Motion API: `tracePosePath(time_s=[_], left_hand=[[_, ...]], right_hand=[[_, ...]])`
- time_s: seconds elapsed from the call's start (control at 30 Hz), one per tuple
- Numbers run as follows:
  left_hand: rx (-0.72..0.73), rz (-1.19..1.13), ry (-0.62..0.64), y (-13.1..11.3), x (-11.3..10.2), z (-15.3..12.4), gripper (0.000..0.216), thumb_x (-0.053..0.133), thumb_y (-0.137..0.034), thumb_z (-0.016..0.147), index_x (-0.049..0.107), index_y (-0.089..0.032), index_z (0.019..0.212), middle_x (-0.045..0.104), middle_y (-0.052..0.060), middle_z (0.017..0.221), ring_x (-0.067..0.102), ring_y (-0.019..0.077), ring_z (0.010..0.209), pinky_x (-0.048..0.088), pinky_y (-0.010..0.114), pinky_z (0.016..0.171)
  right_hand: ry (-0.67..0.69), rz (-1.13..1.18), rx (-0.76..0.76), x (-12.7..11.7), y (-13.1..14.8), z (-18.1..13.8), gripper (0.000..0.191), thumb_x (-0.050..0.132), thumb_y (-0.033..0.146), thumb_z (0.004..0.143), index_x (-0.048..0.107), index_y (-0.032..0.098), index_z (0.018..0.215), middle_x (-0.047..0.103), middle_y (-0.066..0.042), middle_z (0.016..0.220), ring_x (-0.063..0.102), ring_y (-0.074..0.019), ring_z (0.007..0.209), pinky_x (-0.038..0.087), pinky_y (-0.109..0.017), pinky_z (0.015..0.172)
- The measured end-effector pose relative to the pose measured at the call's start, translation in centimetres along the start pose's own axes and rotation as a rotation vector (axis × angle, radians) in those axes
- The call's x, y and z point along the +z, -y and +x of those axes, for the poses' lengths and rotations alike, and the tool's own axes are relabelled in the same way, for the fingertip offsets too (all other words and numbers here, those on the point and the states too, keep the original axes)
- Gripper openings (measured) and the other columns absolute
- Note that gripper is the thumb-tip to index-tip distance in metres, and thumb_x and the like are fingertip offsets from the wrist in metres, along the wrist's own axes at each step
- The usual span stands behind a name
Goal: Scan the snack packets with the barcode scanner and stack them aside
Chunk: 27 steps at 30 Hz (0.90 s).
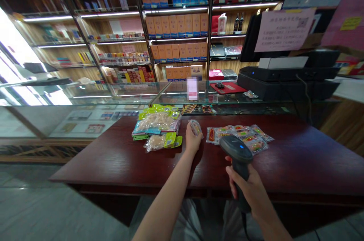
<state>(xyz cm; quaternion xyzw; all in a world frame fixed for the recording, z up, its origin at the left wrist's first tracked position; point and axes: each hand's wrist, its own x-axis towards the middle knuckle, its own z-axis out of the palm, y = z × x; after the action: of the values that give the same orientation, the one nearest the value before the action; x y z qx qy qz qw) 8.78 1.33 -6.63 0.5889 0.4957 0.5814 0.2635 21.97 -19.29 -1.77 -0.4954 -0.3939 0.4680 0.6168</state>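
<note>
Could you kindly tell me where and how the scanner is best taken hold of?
Probably around its handle, from the near right side, as the right hand grips it: the handle hangs narrow below the broad head, so a palm can close round it, leaving the head uncovered.

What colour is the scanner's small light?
The light on the scanner is blue, best seen in the head view.

Bare forearms (174,189) — and pale greyish trousers (231,216), dim in shadow.
</note>
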Motion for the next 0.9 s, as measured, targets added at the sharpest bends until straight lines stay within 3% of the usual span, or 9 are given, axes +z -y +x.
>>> tracePosePath(time_s=[0.07,0.2,0.33,0.47,0.73,0.9], left_hand=[[0.040,0.052,-0.009,-0.7,-0.3,0.2,0.067,0.066,-0.006,0.063,0.050,-0.015,0.128,0.059,0.012,0.119,0.056,0.0253,0.111,0.044,0.038,0.098],[0.058,0.074,-0.013,-2.5,-1.5,0.9,0.056,0.062,-0.006,0.066,0.055,-0.015,0.120,0.063,0.008,0.103,0.060,0.0204,0.093,0.046,0.036,0.090],[0.057,0.011,-0.083,-3.5,-3.7,2.2,0.038,0.064,-0.012,0.067,0.057,-0.015,0.104,0.063,0.005,0.094,0.060,0.0173,0.086,0.048,0.032,0.082],[0.082,-0.037,-0.118,-3.5,-7.5,3.6,0.032,0.067,-0.019,0.066,0.059,-0.016,0.097,0.063,0.004,0.092,0.060,0.0175,0.086,0.047,0.031,0.079],[0.041,-0.085,-0.070,-2.3,-17.3,4.4,0.047,0.074,-0.033,0.061,0.063,-0.016,0.103,0.065,0.003,0.086,0.058,0.0148,0.071,0.047,0.027,0.067],[-0.054,-0.095,-0.020,0.0,-19.9,4.0,0.053,0.073,-0.041,0.063,0.058,-0.015,0.106,0.062,0.001,0.074,0.059,0.0155,0.068,0.048,0.028,0.065]], right_hand=[[-0.004,-0.013,-0.004,0.0,0.2,0.0,0.052,0.072,0.049,0.074,0.056,0.013,0.108,0.049,0.010,0.043,0.040,-0.0068,0.030,0.034,-0.017,0.030],[-0.013,-0.033,-0.006,0.0,0.4,-0.1,0.054,0.073,0.050,0.072,0.056,0.014,0.108,0.048,0.010,0.041,0.040,-0.0073,0.029,0.034,-0.017,0.030],[-0.026,-0.039,0.030,0.2,0.4,-0.1,0.057,0.075,0.051,0.069,0.056,0.014,0.108,0.049,0.010,0.040,0.041,-0.0082,0.028,0.034,-0.018,0.029],[-0.016,-0.051,0.022,0.7,0.2,-0.1,0.057,0.074,0.052,0.069,0.056,0.013,0.108,0.048,0.010,0.038,0.039,-0.0080,0.027,0.032,-0.018,0.029],[0.024,-0.106,0.015,1.6,0.0,-0.3,0.053,0.072,0.051,0.072,0.057,0.014,0.108,0.049,0.009,0.042,0.039,-0.0076,0.028,0.032,-0.019,0.031],[0.055,-0.137,0.029,2.1,-0.3,-0.2,0.051,0.070,0.049,0.075,0.056,0.014,0.110,0.049,0.010,0.043,0.039,-0.0069,0.030,0.033,-0.018,0.033]])
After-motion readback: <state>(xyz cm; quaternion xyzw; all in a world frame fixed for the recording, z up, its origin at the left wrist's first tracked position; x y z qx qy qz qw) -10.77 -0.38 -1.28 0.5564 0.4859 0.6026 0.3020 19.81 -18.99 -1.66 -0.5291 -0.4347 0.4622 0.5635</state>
